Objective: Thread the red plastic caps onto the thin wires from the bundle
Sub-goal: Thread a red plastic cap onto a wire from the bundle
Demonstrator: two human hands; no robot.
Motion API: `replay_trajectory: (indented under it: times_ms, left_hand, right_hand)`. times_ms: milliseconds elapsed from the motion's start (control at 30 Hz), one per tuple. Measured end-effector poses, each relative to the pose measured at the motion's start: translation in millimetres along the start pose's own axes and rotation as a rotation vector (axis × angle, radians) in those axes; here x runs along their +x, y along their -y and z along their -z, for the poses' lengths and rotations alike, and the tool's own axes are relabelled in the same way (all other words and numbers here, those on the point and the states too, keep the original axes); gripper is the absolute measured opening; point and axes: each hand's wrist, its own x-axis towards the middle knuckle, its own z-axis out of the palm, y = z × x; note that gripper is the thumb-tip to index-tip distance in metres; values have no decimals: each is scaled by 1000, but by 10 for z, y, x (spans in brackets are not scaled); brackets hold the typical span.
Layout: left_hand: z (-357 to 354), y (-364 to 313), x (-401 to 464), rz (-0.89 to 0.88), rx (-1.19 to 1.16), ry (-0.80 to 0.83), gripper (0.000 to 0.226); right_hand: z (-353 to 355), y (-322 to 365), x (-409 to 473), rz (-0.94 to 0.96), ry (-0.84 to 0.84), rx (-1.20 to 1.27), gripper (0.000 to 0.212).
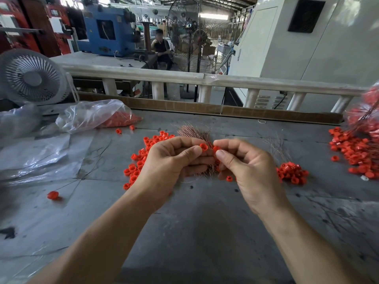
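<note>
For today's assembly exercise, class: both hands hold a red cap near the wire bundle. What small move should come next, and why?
Probably bring a wire end from the wire bundle into the hole of the cap pinched by the left hand. The right hand pinches another cap right beside it, and no wire visibly passes through either.

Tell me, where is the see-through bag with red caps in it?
In the head view, the clear plastic bag lies on the left side of the grey table, just right of the small white fan and left of the wire bundle.
</note>
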Motion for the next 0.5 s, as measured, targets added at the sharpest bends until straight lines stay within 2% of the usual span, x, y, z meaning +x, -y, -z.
replay_trajectory:
  times_ms: [233,500]
  left_hand:
    - [-11,17,4,-10,42,-3,21]
    - [-45,45,0,-13,153,4,23]
  right_hand:
    - [-6,-23,-25,135,-76,-215,4]
    - [-37,37,-57,259,-124,-275,8]
